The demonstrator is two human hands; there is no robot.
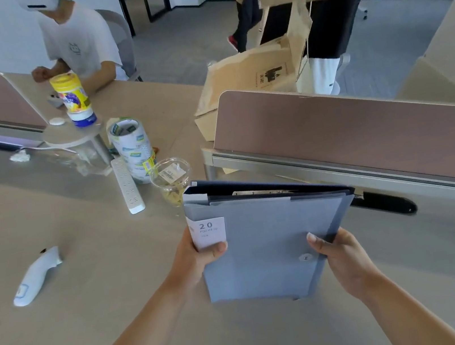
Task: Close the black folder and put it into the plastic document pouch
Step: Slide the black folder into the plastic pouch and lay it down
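The black folder (267,188) sits mostly inside the plastic document pouch (264,244), raised above the near desk (96,327), left hand (200,254) and right hand (338,256) clamping opposite edges, seemingly to steady it.

I see a beige worktop (98,306). A white handheld device (35,277) lies alone toward its left edge. Near the middle sit a white power strip (128,185), a stack of tape rolls (131,148) just beside it, and a clear plastic cup (172,181). A brown paper bag (247,79) rests at the far edge.
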